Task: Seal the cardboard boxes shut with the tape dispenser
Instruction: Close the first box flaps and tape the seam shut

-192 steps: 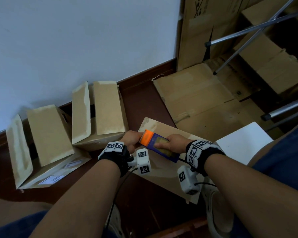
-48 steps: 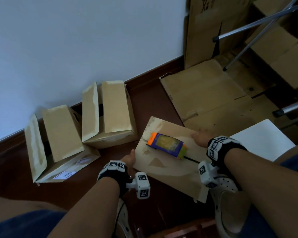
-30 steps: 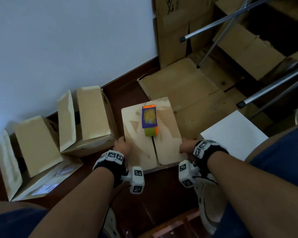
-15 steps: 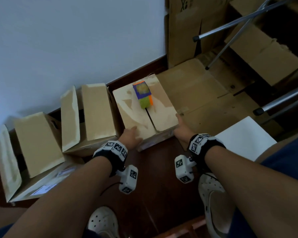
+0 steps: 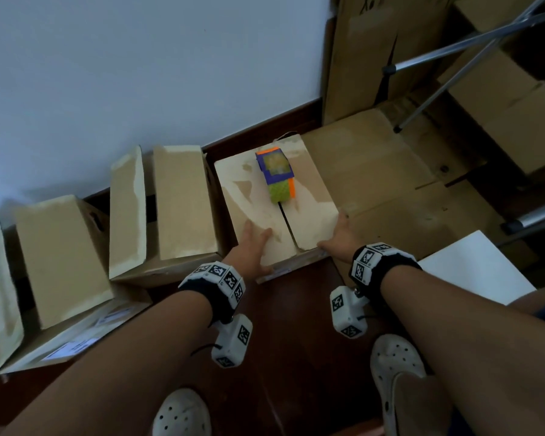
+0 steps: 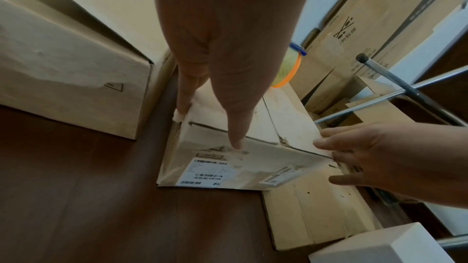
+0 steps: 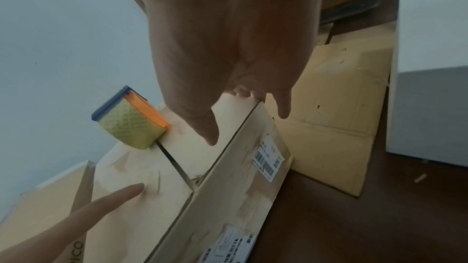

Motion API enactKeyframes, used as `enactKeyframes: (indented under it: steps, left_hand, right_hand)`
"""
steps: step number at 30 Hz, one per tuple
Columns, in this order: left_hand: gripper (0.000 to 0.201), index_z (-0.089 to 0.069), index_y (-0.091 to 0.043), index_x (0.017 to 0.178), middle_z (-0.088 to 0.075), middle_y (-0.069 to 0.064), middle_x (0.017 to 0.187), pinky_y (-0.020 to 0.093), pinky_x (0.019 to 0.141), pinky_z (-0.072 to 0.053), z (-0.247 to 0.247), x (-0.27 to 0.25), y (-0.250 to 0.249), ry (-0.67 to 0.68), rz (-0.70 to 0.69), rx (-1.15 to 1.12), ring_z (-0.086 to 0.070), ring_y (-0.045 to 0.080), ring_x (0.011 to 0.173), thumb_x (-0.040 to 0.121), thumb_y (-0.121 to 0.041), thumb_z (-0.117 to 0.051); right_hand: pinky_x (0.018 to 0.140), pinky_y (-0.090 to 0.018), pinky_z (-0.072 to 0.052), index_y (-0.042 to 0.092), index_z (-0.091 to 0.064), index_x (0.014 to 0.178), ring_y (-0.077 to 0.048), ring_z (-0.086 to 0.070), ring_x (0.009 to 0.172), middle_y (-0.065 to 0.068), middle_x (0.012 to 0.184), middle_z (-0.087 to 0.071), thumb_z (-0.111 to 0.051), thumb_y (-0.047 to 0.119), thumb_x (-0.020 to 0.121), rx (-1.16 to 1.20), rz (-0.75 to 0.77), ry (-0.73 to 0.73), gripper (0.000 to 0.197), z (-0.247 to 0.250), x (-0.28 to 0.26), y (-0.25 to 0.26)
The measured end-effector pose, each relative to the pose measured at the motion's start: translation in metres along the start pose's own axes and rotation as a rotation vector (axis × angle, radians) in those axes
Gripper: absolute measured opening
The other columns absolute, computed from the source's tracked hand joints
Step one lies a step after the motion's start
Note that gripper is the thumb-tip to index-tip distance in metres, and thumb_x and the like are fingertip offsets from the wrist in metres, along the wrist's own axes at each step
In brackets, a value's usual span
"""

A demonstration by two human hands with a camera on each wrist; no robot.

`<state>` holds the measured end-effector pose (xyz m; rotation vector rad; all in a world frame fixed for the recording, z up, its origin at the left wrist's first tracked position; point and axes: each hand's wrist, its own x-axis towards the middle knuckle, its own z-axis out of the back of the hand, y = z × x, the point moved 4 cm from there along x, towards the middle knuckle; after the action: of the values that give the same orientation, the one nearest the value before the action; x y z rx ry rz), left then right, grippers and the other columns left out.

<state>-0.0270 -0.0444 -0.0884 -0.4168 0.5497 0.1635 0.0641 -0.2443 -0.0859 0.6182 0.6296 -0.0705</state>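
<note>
A closed cardboard box [image 5: 249, 199] sits on the dark floor against the wall, a dark gap showing between its two top flaps. The purple and orange tape dispenser [image 5: 276, 174] lies on top of it near the far end, touched by neither hand. My left hand [image 5: 252, 243] rests flat on the left flap at the near edge, fingers straight. My right hand [image 5: 339, 236] touches the near right corner, thumb on the flap and fingers along the side. The right wrist view shows the dispenser [image 7: 129, 121] over the seam, and the box's front [image 7: 228, 187] carries shipping labels.
Two open boxes [image 5: 183, 202] [image 5: 57, 262] with raised flaps stand to the left along the wall. Flattened cardboard [image 5: 375, 171] lies to the right, with a white box [image 5: 475, 269] and metal stand legs [image 5: 447, 58] beyond. My shoes [image 5: 397, 363] are near the bottom.
Both hands let go of the dispenser, leaving it on the box. They turned the box and slid it away from me, up beside the open boxes at the wall.
</note>
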Motion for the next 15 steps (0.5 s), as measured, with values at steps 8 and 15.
enactKeyframes:
  steps: [8, 15]
  left_hand:
    - [0.092, -0.007, -0.039, 0.151, 0.021, 0.012, 0.157, 0.035, 0.093, -0.048, 0.001, 0.002, -0.012, 0.031, -0.048, 0.164, -0.054, 0.034, 0.121, 0.085, -0.021, -0.069]
    - [0.083, -0.007, -0.049, 0.148, 0.021, 0.010, 0.158, 0.037, 0.091, -0.051, -0.001, 0.009, -0.015, 0.056, -0.034, 0.267, -0.056, 0.035, 0.117, 0.092, -0.019, -0.060]
  right_hand:
    - [0.094, -0.037, -0.046, 0.019, 0.000, 0.153, -0.034, -0.044, 0.126, -0.010, 0.157, -0.012, -0.068, 0.004, 0.080, -0.039, -0.019, 0.051, 0.101, 0.005, 0.000, -0.006]
    - [0.108, -0.035, -0.033, 0.015, -0.002, 0.152, -0.032, -0.033, 0.136, -0.013, 0.155, -0.014, -0.076, 0.018, 0.079, -0.039, -0.020, 0.021, 0.104, 0.003, -0.007, -0.006]
